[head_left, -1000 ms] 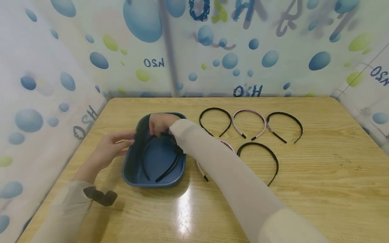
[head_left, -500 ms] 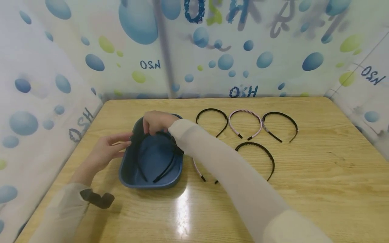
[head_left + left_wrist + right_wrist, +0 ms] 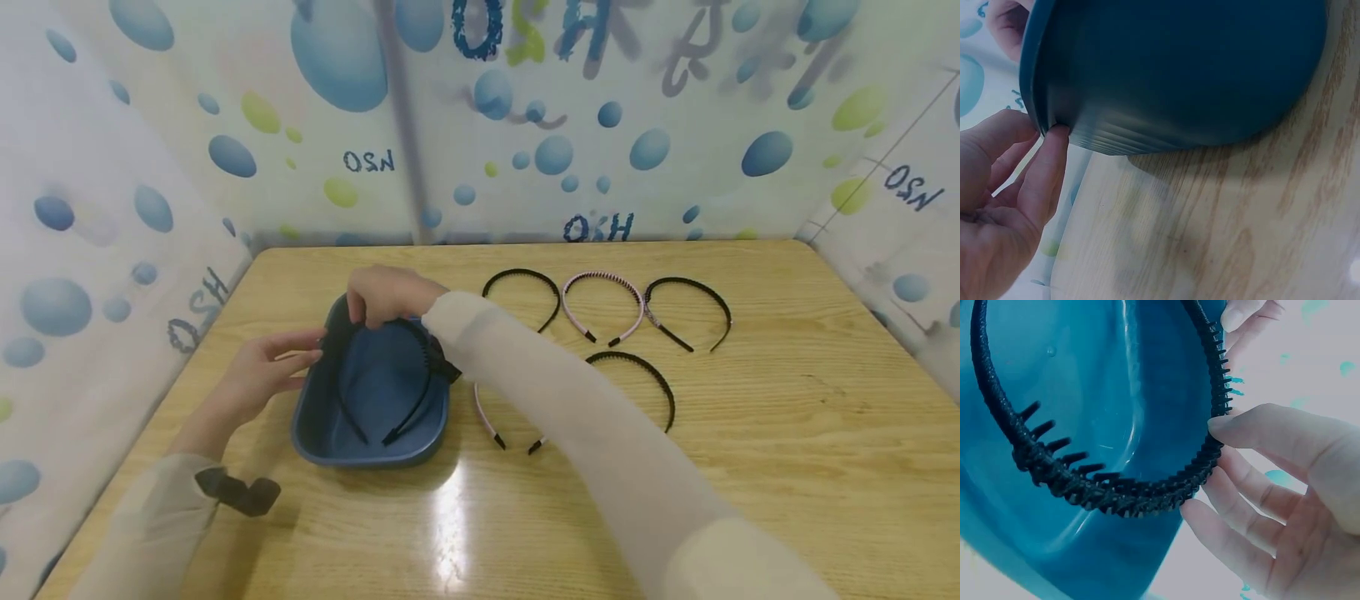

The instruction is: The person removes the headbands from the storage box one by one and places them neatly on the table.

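Observation:
My right hand (image 3: 390, 296) pinches a black toothed headband (image 3: 1122, 497) at its curved top, thumb on one side and fingertips on the other. The headband hangs over the blue plastic basin (image 3: 367, 460), its two ends pointing toward me. On the basin's left side, my left hand (image 3: 262, 371) pinches the rim; the left wrist view shows its thumb and fingers (image 3: 1047, 169) on either side of the edge. Part of the basin's far rim is hidden behind my right hand.
Right of the basin, a black headband (image 3: 521, 272), a pink one (image 3: 603, 275) and another black one (image 3: 693, 283) form a back row. Nearer lie a pink headband (image 3: 486, 412) and a black headband (image 3: 667, 396), partly covered by my right forearm. A patterned curtain (image 3: 555, 192) rises behind the table.
My right hand has risen slightly with the black headband, toward the basin's far left. My left hand keeps its place at the rim. The head view has shifted a little.

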